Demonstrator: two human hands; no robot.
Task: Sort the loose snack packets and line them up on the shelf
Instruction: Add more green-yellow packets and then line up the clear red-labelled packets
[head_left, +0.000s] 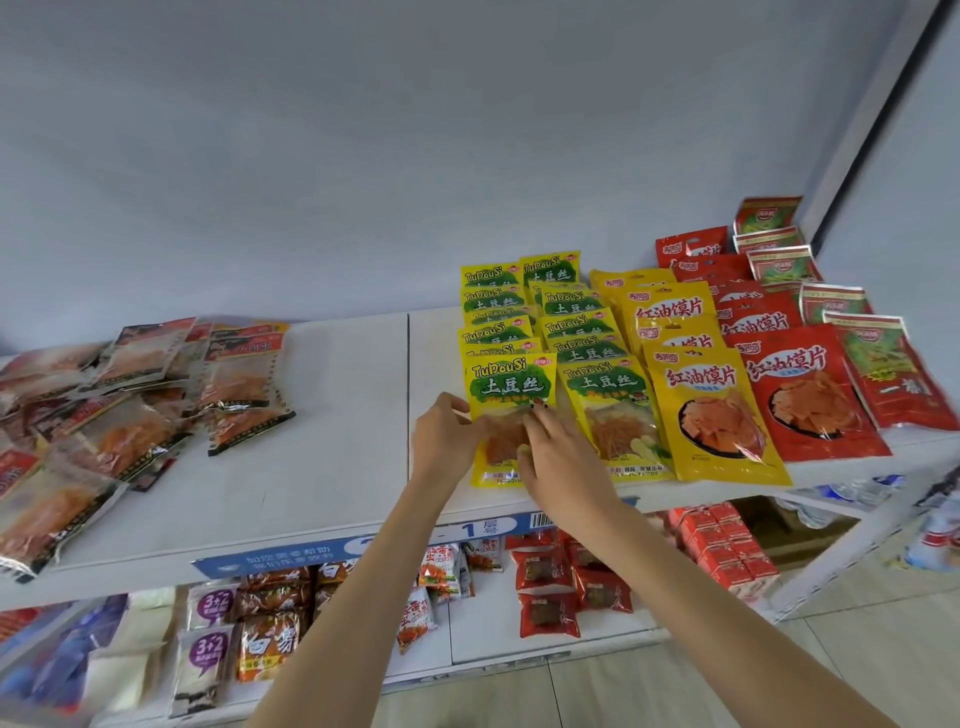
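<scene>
A: What's the grip at this moment?

B: Both hands are on the front TuDouSi packet (511, 410). The left hand (445, 436) pinches its left edge, and the right hand (558, 457) lies flat over its lower middle, fingers spread, pressing it to the shelf (332, 415). It's a hold to position the packet, not to lift it.

A: And where does that packet lie?

B: At the near end of the left yellow-green column (496, 312), its long axis running front to back, the printed top overlapping the packet behind. Just right of it is the second yellow-green column (582, 332); beyond that, the yellow row (691, 374), then the red row (800, 384).

A: Where is the unsorted stock from there?

B: The loose pile (119, 395) sits well to the left of that packet, across a bare stretch of shelf. Those packets lie at all angles.

A: So which hand goes?

B: I'd judge the left; it's on the pile's side. Whatever it fetches would likely need turning so its long axis runs front to back, like the rows.
</scene>
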